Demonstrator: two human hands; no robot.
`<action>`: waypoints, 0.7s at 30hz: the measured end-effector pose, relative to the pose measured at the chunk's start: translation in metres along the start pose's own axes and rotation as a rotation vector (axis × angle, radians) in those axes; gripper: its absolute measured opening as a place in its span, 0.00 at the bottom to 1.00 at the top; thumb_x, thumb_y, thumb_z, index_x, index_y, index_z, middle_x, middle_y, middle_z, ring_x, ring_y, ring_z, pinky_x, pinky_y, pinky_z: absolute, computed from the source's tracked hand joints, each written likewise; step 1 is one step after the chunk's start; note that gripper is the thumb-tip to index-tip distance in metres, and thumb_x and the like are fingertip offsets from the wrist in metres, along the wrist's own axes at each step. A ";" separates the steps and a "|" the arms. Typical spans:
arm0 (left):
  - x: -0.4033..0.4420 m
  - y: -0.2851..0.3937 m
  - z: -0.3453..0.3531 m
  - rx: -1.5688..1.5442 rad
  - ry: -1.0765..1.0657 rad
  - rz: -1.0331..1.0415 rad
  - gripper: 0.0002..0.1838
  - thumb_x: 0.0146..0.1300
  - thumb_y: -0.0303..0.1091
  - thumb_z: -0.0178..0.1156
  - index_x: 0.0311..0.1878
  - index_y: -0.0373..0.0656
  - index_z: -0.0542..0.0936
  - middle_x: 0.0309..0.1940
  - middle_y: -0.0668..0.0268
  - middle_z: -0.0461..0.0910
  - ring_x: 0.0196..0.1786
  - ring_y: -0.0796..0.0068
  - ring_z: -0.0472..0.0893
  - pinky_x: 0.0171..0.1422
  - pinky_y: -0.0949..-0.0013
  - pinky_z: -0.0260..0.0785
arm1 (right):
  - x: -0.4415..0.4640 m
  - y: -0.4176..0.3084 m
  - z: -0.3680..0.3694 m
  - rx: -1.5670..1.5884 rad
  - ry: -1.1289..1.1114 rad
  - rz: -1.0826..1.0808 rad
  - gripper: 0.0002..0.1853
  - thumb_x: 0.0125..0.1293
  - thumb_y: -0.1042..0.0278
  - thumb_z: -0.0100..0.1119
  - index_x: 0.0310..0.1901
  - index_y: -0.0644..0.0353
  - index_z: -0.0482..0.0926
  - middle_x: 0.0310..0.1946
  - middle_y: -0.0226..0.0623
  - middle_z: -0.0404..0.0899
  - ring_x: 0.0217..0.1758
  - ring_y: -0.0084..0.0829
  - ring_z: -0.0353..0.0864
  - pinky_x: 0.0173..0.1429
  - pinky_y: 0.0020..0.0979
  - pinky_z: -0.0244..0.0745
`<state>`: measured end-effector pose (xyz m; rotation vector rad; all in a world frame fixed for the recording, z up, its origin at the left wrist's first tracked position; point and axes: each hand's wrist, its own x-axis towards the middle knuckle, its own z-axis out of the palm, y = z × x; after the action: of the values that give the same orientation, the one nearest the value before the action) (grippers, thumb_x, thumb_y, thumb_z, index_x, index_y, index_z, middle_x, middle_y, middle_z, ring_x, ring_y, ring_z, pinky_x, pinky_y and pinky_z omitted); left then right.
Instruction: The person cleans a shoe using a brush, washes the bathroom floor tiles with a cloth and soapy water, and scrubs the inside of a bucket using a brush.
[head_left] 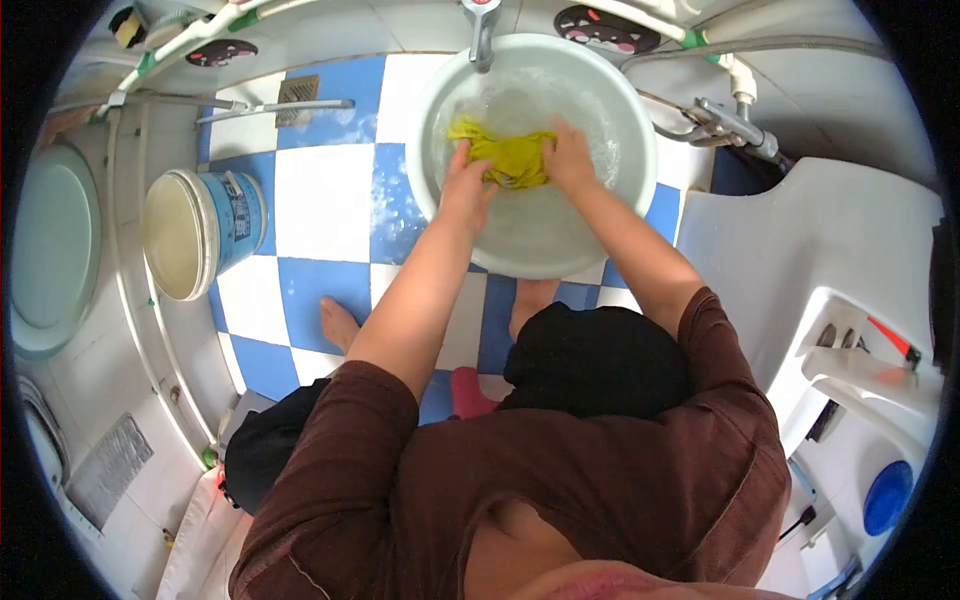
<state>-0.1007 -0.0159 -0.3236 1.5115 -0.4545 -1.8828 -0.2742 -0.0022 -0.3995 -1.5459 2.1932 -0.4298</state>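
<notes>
A wet yellow-green cloth (518, 160) is bunched up in a wide pale basin (432, 215) with water in it. At the cloth's left end, my left hand (466, 190) holds it, thumb and fingers bent around the fabric. My right hand (570, 160) grips the right end, its fingertips partly hidden by the cloth and the hand itself. The cloth stretches between both hands, near the middle of the basin. A metal faucet (482, 45) reaches over the basin's far rim.
A white-and-blue bucket (232, 215) lies tipped to the left on blue and white tiles (322, 205). A floor drain (298, 100) is beyond it. On the right stand a white molded unit (770, 215) and a metal valve (735, 125). Pipes run along the walls.
</notes>
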 end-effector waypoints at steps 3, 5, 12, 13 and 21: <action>0.022 -0.017 -0.014 0.087 -0.112 -0.275 0.34 0.65 0.32 0.46 0.72 0.56 0.46 0.69 0.62 0.54 0.68 0.57 0.56 0.65 0.46 0.56 | -0.005 0.006 0.020 -0.202 -0.132 -0.371 0.23 0.59 0.54 0.55 0.55 0.52 0.71 0.51 0.50 0.73 0.54 0.44 0.74 0.50 0.43 0.73; 0.016 -0.024 -0.010 0.159 -0.061 -0.289 0.32 0.66 0.35 0.46 0.72 0.56 0.47 0.70 0.62 0.50 0.69 0.56 0.55 0.66 0.45 0.54 | -0.001 0.007 0.017 -0.144 -0.389 -0.246 0.22 0.59 0.54 0.55 0.53 0.55 0.73 0.48 0.50 0.76 0.53 0.43 0.75 0.50 0.41 0.73; 0.007 0.014 0.007 -0.332 0.026 -0.467 0.26 0.68 0.50 0.45 0.66 0.51 0.61 0.58 0.59 0.68 0.59 0.58 0.70 0.59 0.48 0.65 | -0.013 -0.063 -0.022 0.747 -0.611 -0.037 0.16 0.58 0.57 0.54 0.42 0.59 0.77 0.34 0.42 0.80 0.38 0.39 0.78 0.45 0.35 0.70; 0.014 0.013 0.002 -0.345 -0.031 -0.438 0.25 0.68 0.50 0.45 0.64 0.50 0.63 0.57 0.59 0.69 0.57 0.58 0.71 0.58 0.50 0.66 | -0.027 -0.086 -0.043 0.804 -0.619 -0.115 0.16 0.58 0.57 0.54 0.41 0.60 0.77 0.34 0.43 0.79 0.37 0.40 0.77 0.45 0.35 0.70; 0.070 -0.057 -0.038 0.533 0.011 0.221 0.26 0.61 0.41 0.54 0.61 0.41 0.66 0.54 0.55 0.72 0.56 0.59 0.72 0.60 0.61 0.65 | 0.009 -0.006 -0.002 0.013 -0.017 -0.156 0.19 0.55 0.54 0.59 0.41 0.60 0.77 0.40 0.47 0.78 0.47 0.45 0.76 0.48 0.42 0.71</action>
<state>-0.0875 -0.0179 -0.4202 1.7126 -1.1387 -1.6516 -0.2727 -0.0130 -0.3963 -1.7143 2.0604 -0.4763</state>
